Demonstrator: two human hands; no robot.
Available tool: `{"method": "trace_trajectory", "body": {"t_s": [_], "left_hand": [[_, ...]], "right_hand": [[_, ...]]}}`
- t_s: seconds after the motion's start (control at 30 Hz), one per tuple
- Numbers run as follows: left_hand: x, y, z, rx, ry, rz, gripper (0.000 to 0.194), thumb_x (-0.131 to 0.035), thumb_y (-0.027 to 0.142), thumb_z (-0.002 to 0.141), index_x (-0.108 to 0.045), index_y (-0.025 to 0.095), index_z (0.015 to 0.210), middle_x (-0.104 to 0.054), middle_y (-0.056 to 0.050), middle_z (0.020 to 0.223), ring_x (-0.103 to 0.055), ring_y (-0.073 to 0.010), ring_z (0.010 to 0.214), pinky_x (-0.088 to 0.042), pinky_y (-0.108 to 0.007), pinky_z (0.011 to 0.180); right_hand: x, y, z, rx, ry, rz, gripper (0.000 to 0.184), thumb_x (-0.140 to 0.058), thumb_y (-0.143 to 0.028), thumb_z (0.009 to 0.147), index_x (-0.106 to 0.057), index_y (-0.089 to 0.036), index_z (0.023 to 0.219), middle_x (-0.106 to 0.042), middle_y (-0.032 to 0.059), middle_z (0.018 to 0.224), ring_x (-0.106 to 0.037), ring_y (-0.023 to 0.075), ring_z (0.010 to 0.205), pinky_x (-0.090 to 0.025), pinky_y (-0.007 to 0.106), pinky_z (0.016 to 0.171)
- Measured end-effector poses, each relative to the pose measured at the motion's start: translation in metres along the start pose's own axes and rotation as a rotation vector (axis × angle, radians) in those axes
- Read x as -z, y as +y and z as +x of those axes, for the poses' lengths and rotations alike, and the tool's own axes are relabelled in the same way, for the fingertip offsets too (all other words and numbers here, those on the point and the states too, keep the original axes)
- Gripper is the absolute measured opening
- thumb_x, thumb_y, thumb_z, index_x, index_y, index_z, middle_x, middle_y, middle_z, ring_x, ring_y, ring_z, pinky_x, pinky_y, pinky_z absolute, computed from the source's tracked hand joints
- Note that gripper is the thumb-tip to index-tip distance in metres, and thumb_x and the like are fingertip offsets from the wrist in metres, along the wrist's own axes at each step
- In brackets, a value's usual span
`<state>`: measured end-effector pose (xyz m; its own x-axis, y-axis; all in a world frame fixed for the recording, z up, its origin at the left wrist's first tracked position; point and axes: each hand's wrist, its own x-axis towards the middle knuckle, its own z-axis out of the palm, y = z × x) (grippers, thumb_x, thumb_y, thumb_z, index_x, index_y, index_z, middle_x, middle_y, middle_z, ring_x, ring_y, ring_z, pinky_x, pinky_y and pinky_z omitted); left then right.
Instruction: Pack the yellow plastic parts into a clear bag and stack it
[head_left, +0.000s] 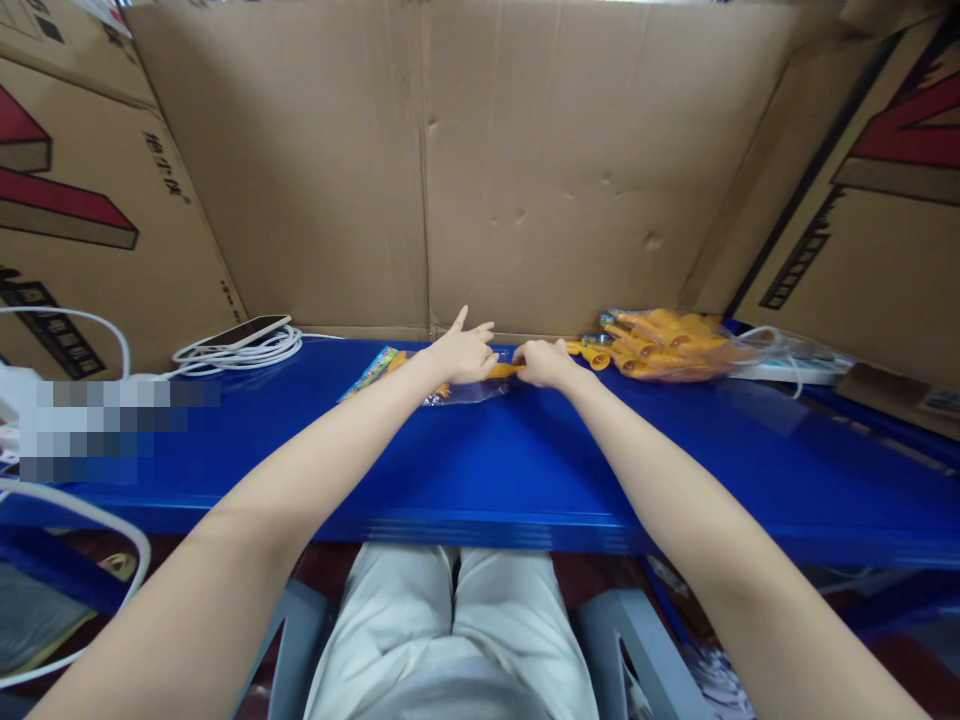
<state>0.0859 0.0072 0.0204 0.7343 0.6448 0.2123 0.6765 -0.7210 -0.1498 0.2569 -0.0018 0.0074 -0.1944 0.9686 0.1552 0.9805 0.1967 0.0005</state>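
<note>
A clear plastic bag (480,391) with a colourful printed end (373,372) lies on the blue table, with orange plastic pieces (395,362) inside. My left hand (463,354) is over the middle of this bag; two fingers stretch outward while the lower ones close at the bag's right part. Close by on the right, my right hand (543,362) pinches an orange plastic piece (504,370) that points left toward the bag. Its fingertips are partly hidden. Just beyond that hand rests a loose orange piece with a hollow round end (596,357).
A heap of bagged orange pieces (667,345) stands at the back right. Coiled white cable (259,350) and a flat device (244,332) lie at the back left. Cardboard panels (555,170) wall in the blue table (480,460) behind and at both sides.
</note>
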Motion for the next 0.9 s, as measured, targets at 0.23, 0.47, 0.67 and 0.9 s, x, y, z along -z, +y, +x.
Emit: {"method": "trace_trajectory", "body": {"t_s": [0.23, 0.47, 0.67, 0.9], "left_hand": [[0.015, -0.012, -0.007, 0.234, 0.162, -0.163, 0.058, -0.013, 0.043, 0.098, -0.056, 0.021, 0.130, -0.040, -0.005, 0.153, -0.021, -0.0270, 0.146, 0.002, -0.061, 0.116], [-0.016, -0.055, -0.034, 0.727, 0.098, -0.308, 0.068, -0.006, 0.055, 0.095, -0.045, 0.025, 0.142, -0.037, -0.008, 0.154, -0.021, -0.0347, 0.146, -0.016, -0.064, 0.113], [-0.049, -0.073, -0.049, 0.755, 0.023, -0.267, 0.072, -0.008, 0.058, 0.093, -0.045, 0.022, 0.143, -0.042, -0.011, 0.150, -0.029, -0.0346, 0.143, -0.021, -0.060, 0.112], [-0.049, -0.067, -0.046, 0.586, -0.015, -0.256, 0.071, -0.006, 0.043, 0.095, -0.058, 0.008, 0.127, -0.055, -0.016, 0.139, -0.048, -0.0268, 0.132, -0.033, -0.038, 0.110]], "right_hand": [[-0.015, -0.016, 0.005, -0.040, 0.049, 0.183, 0.029, -0.056, -0.021, 0.083, -0.071, -0.027, 0.107, -0.070, 0.0046, 0.116, -0.060, 0.0258, 0.113, -0.036, 0.043, 0.097], [-0.019, -0.023, 0.004, -0.076, 0.093, 0.183, 0.029, -0.053, -0.016, 0.084, -0.073, -0.026, 0.104, -0.072, 0.0043, 0.113, -0.061, 0.0250, 0.113, -0.037, 0.041, 0.094], [-0.023, -0.028, 0.006, -0.088, 0.105, 0.168, 0.030, -0.052, -0.014, 0.083, -0.073, -0.025, 0.101, -0.072, 0.0054, 0.112, -0.061, 0.0262, 0.112, -0.038, 0.040, 0.090], [-0.025, -0.032, 0.004, -0.097, 0.155, 0.151, 0.033, -0.050, -0.011, 0.081, -0.072, -0.022, 0.103, -0.070, 0.0061, 0.114, -0.058, 0.0251, 0.112, -0.037, 0.040, 0.089]]}}
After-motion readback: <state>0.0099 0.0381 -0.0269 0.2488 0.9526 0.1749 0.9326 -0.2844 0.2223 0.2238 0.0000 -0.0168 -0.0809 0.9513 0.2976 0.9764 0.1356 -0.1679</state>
